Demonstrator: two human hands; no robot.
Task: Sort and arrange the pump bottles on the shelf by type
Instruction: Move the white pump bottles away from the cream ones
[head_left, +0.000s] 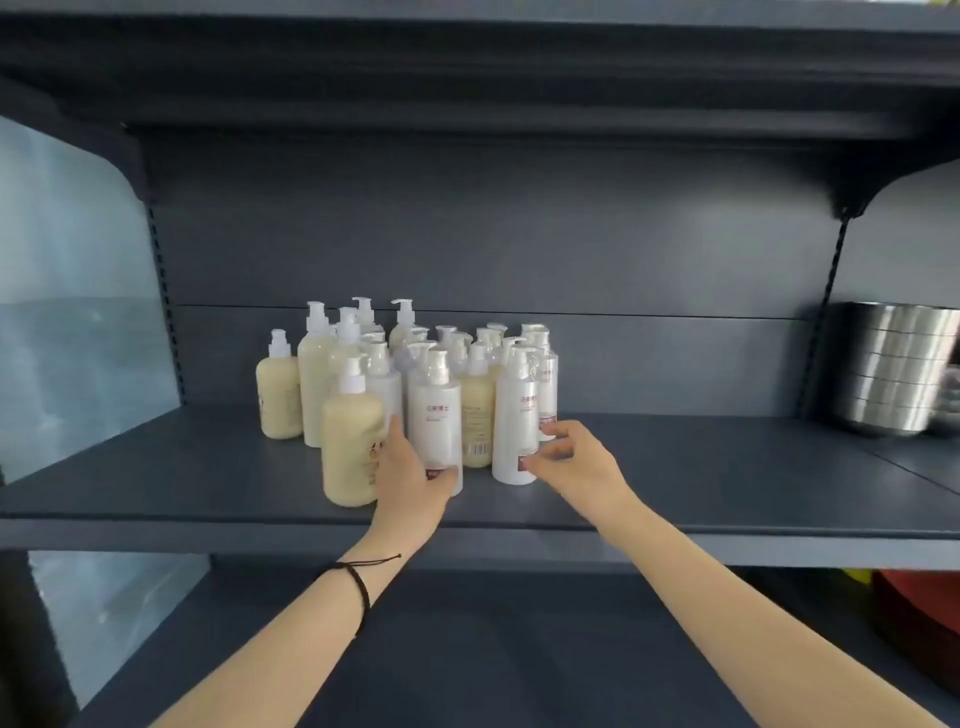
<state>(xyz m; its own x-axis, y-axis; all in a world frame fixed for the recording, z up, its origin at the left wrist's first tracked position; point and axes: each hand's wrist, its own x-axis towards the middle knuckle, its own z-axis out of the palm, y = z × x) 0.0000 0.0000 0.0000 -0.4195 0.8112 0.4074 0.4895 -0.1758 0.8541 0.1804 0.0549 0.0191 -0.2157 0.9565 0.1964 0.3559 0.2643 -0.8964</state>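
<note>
**Gripping two white bottles at the front of the cluster**

Reaching in from the lower half of the frame, I have both hands on the front row of a mixed huddle of pump bottles standing mid-frame on the dark grey metal shelf (675, 467). My left hand (410, 478) is wrapped around the base of a tall white cylindrical pump bottle with red lettering (435, 415), thumb across its front. My right hand (576, 457) is pinched narrow on the lower label of a second tall white pump bottle (514, 421), fingertips touching it.

A squat cream-yellow pump bottle (352, 452) stands just beside my left hand, and more bottles crowd close behind. To do this well, I'd lift each white bottle straight up before carrying it sideways, since dragging would likely tip the neighbours. Holding low means the tops can sway, so I'd move slowly and group white ones toward the open right side of the shelf.
</note>
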